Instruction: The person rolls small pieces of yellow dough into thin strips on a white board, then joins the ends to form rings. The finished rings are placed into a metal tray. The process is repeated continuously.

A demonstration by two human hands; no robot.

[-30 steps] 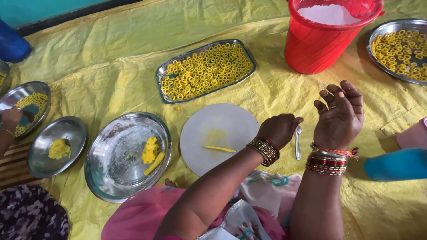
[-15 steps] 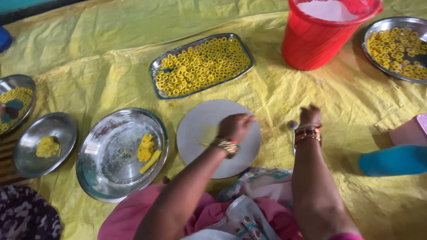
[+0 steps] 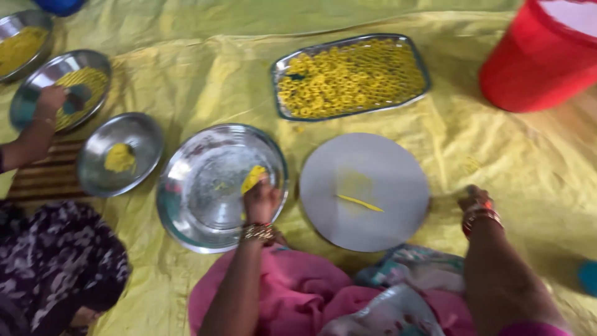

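Since the earlier frame, the left hand (image 3: 261,200) had been carried off the round white board (image 3: 365,190) and across to the large steel plate (image 3: 221,186) beside it, while the right hand (image 3: 476,202) had been lowered to the yellow sheet (image 3: 205,87) just off the board's right edge. At this moment the left hand was seen closed about a lump of yellow dough (image 3: 253,178) at the plate's right rim, fingers curled over it, the wrist with its bangles bent down over the rim. The step in hand was judged to be the taking of a fresh pinch of dough; the next move would seem to call for a small piece to be pulled free and brought back to the board, where one thin rolled yellow strip (image 3: 360,203) lay near the middle. The right hand was rested on the sheet, knuckles up; whether it was open or held anything could not be told, as it was blurred. Toward the far edge of the sheet a rectangular steel tray of yellow rings (image 3: 351,76) was set, and a red bucket (image 3: 538,62) stood at the far right corner. At the left edge, another person's hand (image 3: 48,102) was laid in a smaller steel plate (image 3: 62,87), and a small steel dish (image 3: 121,155) with a dab of dough was placed between that and the large plate.
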